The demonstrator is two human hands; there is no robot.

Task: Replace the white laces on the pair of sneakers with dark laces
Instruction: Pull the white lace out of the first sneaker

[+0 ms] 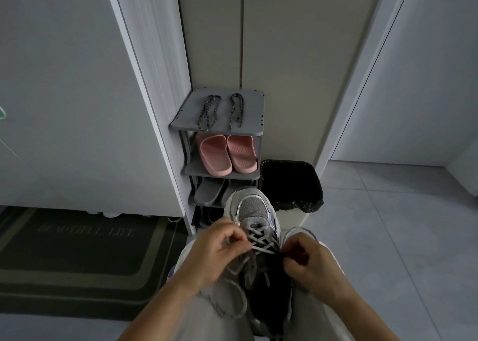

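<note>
White laces (258, 239) cross the grey sneaker (252, 208) on the person's lap. Left hand (219, 242) pinches a strand; right hand (307, 260) is curled at the opposite eyelets, its hold unclear. Step: unlacing, early. Next: draw strands out row by row. Dark laces (209, 111) lie on the rack top (252, 115).
</note>
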